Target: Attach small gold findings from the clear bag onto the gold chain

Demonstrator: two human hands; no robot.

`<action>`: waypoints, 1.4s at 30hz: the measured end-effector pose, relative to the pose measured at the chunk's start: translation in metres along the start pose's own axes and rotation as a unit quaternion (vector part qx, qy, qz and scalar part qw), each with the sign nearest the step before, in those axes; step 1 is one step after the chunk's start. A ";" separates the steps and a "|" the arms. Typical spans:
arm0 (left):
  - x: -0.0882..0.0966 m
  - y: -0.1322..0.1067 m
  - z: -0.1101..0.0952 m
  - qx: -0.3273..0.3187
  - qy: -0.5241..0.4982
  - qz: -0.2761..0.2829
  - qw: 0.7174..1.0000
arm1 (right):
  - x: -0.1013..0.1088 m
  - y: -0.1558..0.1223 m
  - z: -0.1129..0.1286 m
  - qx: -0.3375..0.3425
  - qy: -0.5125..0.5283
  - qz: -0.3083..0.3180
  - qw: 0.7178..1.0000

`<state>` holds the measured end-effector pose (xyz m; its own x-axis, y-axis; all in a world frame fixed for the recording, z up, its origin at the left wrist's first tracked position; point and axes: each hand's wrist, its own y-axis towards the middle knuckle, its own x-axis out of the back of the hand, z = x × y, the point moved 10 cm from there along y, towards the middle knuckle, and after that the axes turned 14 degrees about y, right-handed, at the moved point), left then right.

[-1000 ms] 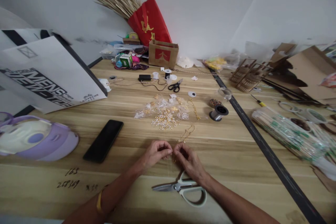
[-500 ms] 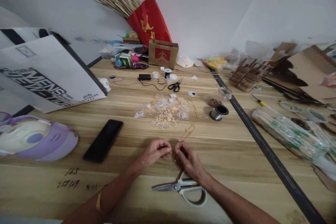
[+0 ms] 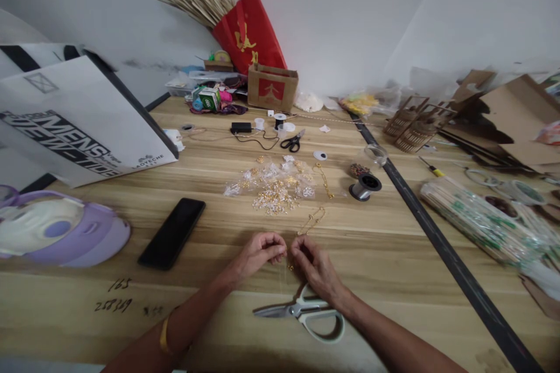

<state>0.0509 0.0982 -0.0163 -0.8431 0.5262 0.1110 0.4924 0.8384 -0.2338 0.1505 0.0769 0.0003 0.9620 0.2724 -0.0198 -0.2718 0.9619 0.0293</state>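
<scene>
I see two bare hands close together over the wooden table, with a small gap between their fingertips. The left hand has its thumb and finger pinched on what looks like a thin clear thread. The thread hangs down below those fingers and is very hard to see. The right hand has its thumb and fingers bent in close, but I can't tell if they squeeze anything. Some tiny gold bits show just under its fingertips. A gold chain lies on the table just past it, and big scissors lie near its wrist.

I think the thread is very light, bendy and slippery, so it could slide away. A firm pinch near its end looks best. The chain looks light and floppy, and its thin links might break if tugged. I would lift it softly by one end.
</scene>
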 end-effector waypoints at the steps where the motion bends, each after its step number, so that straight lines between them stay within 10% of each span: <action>1: 0.000 0.000 0.000 0.001 0.000 0.002 1.000 | 0.000 0.000 0.000 0.002 0.003 0.001 1.000; 42: -0.001 0.000 -0.001 -0.010 0.009 -0.009 1.000 | -0.004 -0.003 0.018 0.087 -0.080 -0.007 0.993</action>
<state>0.0517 0.0981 -0.0155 -0.8477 0.5137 0.1325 0.4820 0.8501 -0.2120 0.1481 0.0727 0.0181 0.9615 0.2378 0.1375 -0.2622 0.9437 0.2018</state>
